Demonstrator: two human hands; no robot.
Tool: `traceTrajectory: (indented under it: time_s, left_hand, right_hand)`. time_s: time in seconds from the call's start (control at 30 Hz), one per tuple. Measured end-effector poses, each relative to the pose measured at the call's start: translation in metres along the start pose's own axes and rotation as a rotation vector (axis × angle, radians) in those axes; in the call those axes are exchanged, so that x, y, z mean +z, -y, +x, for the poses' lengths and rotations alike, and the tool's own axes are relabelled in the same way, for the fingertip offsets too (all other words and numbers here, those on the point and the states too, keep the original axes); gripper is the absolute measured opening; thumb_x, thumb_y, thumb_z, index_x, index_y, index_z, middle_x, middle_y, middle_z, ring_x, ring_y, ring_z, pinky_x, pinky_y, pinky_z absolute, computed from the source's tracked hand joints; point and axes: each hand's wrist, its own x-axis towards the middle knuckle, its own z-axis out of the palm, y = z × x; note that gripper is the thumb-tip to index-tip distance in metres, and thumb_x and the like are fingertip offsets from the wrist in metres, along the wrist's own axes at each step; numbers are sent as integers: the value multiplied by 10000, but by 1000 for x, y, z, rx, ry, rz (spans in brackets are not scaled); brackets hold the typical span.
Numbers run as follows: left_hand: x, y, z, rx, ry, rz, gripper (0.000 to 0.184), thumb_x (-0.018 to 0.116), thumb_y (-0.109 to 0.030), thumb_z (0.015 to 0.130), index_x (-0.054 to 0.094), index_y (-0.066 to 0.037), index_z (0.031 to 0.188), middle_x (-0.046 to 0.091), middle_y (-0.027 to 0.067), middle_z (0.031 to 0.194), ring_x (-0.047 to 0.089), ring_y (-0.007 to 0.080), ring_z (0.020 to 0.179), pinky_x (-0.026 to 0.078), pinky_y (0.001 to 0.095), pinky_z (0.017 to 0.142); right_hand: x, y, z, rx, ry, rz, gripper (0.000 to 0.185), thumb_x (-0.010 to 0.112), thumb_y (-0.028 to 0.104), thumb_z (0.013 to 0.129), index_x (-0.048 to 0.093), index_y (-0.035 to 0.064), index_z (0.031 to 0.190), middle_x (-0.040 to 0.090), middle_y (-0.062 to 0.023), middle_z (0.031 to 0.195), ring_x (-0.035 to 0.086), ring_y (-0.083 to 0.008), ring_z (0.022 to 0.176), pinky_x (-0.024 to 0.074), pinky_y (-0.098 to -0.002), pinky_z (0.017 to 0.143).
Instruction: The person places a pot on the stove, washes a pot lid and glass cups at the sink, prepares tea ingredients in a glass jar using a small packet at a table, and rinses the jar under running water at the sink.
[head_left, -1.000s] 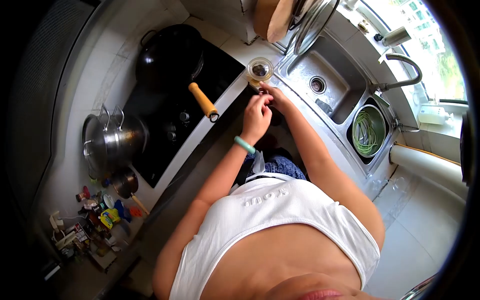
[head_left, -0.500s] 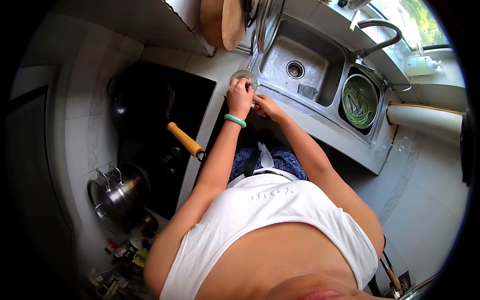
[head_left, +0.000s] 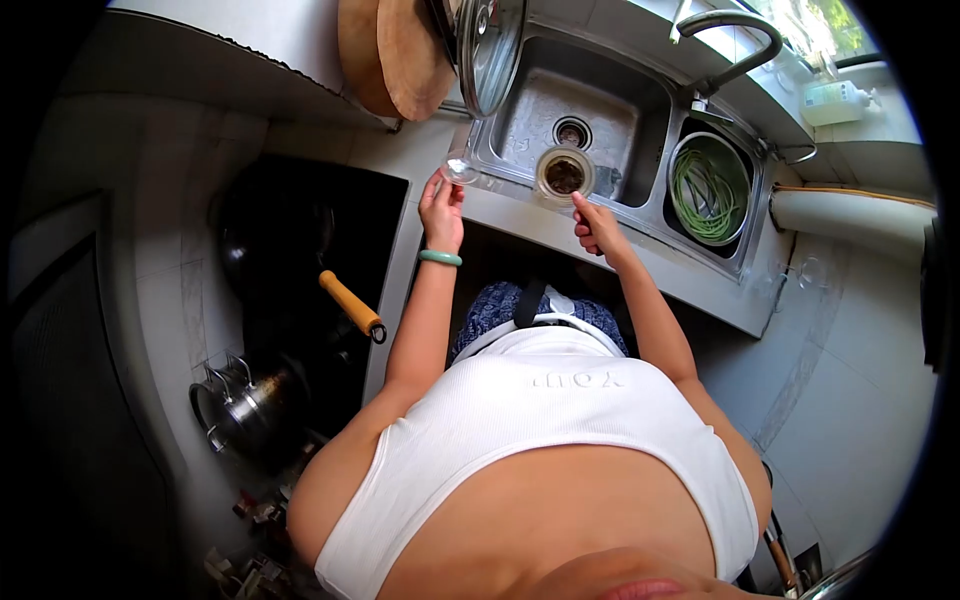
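My left hand [head_left: 442, 212], with a green bangle at its wrist, pinches a small clear lid [head_left: 460, 168] by its near edge over the counter's corner. A glass jar [head_left: 566, 176] with dark contents is uncovered at the front edge of the sink. My right hand [head_left: 598, 226] is closed at the jar's near side, its thumb against it; a handle, if there is one, is hidden by the fingers. The two hands are apart.
Beyond the jar lies the sink basin [head_left: 610, 95]; a pot of long green beans [head_left: 708, 190] sits in the small basin at right. A wok with a wooden handle [head_left: 348, 302] is on the stove. A pot lid [head_left: 488, 55] and wooden boards [head_left: 415, 60] stand behind.
The lid has come off the jar and moved left in my left hand. My right hand and the jar have moved right, to the sink's edge. The view has shifted.
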Motion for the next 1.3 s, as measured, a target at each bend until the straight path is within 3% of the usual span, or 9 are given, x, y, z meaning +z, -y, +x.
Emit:
traceTrajectory:
  time_s: [0.37, 0.57, 0.7, 0.8, 0.87, 0.93, 1.0, 1.07, 1.3]
  left_hand:
    - [-26, 23, 107, 103, -431, 98, 204, 580, 13, 853, 572, 75, 1047, 592, 132, 985, 587, 240, 819, 553, 313, 756]
    - [-32, 24, 111, 133, -450, 361, 208, 422, 8, 918, 541, 117, 1050, 547, 137, 830, 607, 254, 746, 582, 319, 739]
    - [-31, 21, 94, 48, -397, 298, 282, 433, 52, 866, 489, 71, 1142, 530, 121, 829, 586, 221, 706, 568, 312, 712]
    - [-15, 27, 72, 155, -580, 459, 324, 493, 35, 820, 500, 7, 1142, 529, 85, 851, 562, 165, 714, 512, 269, 657]
    - [16, 44, 44, 646, -551, 882, 306, 545, 20, 766, 551, -36, 1066, 529, 46, 857, 543, 131, 744, 455, 254, 636]
    - [95, 54, -6, 583, -64, 1057, 277, 580, -1, 746, 585, -50, 1019, 538, 47, 860, 538, 160, 780, 452, 281, 713]
    - [154, 61, -32, 1002, 463, 1375, 259, 656, -108, 736, 620, -91, 992, 560, 80, 941, 541, 241, 885, 424, 360, 830]
    - [200, 65, -46, 1122, 837, 1348, 258, 676, -142, 711, 636, -75, 956, 573, 77, 933, 543, 228, 926, 420, 359, 842]
    - [198, 105, -24, 1166, 1646, 1400, 153, 663, -135, 690, 656, -75, 830, 609, 24, 791, 585, 192, 783, 468, 317, 748]
  right_hand:
    - [-81, 16, -13, 0, 35, -27, 450, 476, 541, 885, 391, 138, 703, 310, 71, 526, 241, -37, 376, 164, -217, 342]
    - [-118, 23, -5, -38, 28, -7, 451, 527, 515, 871, 401, 109, 720, 307, 60, 525, 254, -43, 378, 174, -219, 347]
    - [-131, 31, -3, -31, -2, 10, 451, 523, 512, 874, 395, 107, 724, 308, 61, 530, 252, -41, 381, 171, -215, 349]
    - [-139, 31, 4, -33, 9, 41, 455, 519, 521, 872, 398, 108, 727, 318, 59, 535, 258, -43, 382, 178, -214, 348]
    - [-139, 31, 6, -37, 5, 72, 459, 510, 529, 872, 400, 109, 724, 322, 59, 538, 260, -44, 382, 181, -215, 348]
    - [-135, 29, 9, -46, -4, 110, 463, 500, 537, 873, 402, 110, 722, 326, 58, 540, 261, -44, 382, 185, -215, 348]
    - [-128, 22, 11, -15, -36, 183, 471, 482, 557, 871, 409, 119, 715, 335, 58, 541, 264, -44, 382, 193, -217, 346]
    - [-120, 13, 8, -13, -48, 246, 472, 479, 564, 868, 416, 123, 714, 341, 57, 541, 264, -45, 380, 194, -217, 346]
    - [-93, -34, -17, -30, -162, 399, 452, 462, 566, 872, 429, 138, 732, 344, 57, 541, 270, -43, 381, 200, -202, 347]
